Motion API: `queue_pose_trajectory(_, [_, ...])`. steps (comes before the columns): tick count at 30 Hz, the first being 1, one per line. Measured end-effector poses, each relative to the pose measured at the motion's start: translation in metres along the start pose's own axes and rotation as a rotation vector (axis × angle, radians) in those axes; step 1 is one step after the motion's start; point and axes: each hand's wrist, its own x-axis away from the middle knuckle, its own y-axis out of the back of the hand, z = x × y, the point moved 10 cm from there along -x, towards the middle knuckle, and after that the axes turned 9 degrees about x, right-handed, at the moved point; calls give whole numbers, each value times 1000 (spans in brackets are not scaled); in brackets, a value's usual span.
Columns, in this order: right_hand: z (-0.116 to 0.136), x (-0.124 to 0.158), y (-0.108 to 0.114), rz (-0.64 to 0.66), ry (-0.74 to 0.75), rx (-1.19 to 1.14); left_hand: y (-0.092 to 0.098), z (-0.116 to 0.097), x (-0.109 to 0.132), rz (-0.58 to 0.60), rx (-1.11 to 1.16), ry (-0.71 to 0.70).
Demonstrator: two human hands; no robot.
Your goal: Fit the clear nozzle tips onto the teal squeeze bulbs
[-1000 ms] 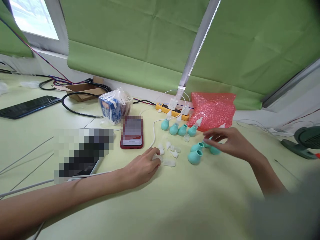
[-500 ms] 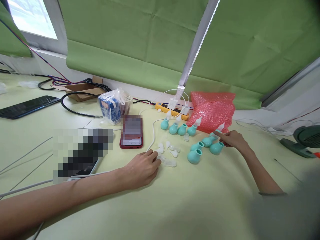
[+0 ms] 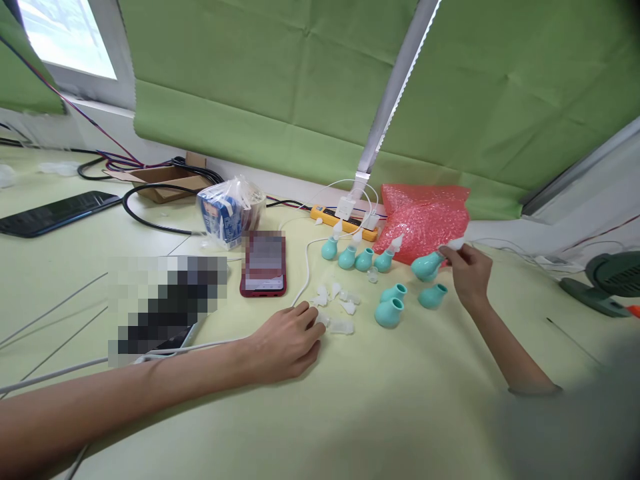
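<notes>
Right hand (image 3: 470,272) pinching bulb (image 3: 425,267) near white tip (image 3: 457,243), holding it tilted by red bag (image 3: 423,217). Apparently picking-up step; next move seemingly calling for steady pinch. Left hand (image 3: 290,343) resting by clear parts (image 3: 341,326), grip unclear.

- Bright overall, lit softly
- Blown out at window (image 3: 70,37), far left
- Glinting off red bag (image 3: 423,213) and teal bulbs (image 3: 388,315)
- Softly shadowed on near table (image 3: 370,413)
- Blurred at sleeve (image 3: 565,433), near right
- Pixelated over phone (image 3: 265,263)
- Stretched toward edges, dark in far-right corner
</notes>
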Motion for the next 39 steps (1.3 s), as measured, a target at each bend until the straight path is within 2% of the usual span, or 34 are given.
queue_pose_trajectory(2, [28, 14, 21, -147, 62, -58, 1, 0, 0, -10, 5, -2])
queue_pose_trajectory(4, [68, 40, 40, -253, 259, -272, 3, -1, 1, -21, 22, -2])
queue_pose_trajectory(5, [87, 55, 47, -266, 356, -347, 4, -1, 1, -30, 40, 3])
queue_pose_trajectory(7, [126, 88, 47, -180, 532, -373, 10, 0, 3, -54, 103, 21])
queue_pose_trajectory(9, [166, 128, 36, -9, 769, -306, 16, 2, 4, -86, 192, 45])
queue_pose_trajectory(12, [200, 191, -9, 338, 1056, 25, 25, 3, 5, -127, 333, 52])
queue_pose_trajectory(14, [202, 220, -36, 505, 1145, 168, 26, 2, 4, -127, 416, 36])
queue_pose_trajectory(16, [199, 229, -50, 562, 1121, 181, 24, 0, 3, -102, 496, 22])
queue_pose_trajectory(18, [194, 227, -55, 559, 1072, 111, 21, 0, 2, -72, 635, 46])
queue_pose_trajectory(23, [190, 222, -52, 516, 1047, -77, -3, 11, 0, 72, 1261, 303])
queue_pose_trajectory(25, [191, 224, -50, 504, 1077, -94, -12, 19, 0, 81, 1435, 406])
queue_pose_trajectory(27, [192, 228, -50, 522, 1102, -105, -10, 33, -1, -17, 1465, 449])
queue_pose_trajectory(29, [192, 230, -53, 588, 1096, -112, -5, 46, -2, -129, 1378, 445])
queue_pose_trajectory(31, [191, 232, -57, 660, 1072, -108, -4, 54, -2, -165, 1301, 446])
queue_pose_trajectory(33, [189, 233, -61, 732, 1022, -126, -8, 54, -3, -143, 1280, 441])
queue_pose_trajectory(35, [183, 228, -67, 814, 874, -206, -8, 52, -4, -138, 1295, 412])
queue_pose_trajectory(39, [153, 215, -92, 1029, 273, -595, -2, 47, -3, -168, 1279, 372])
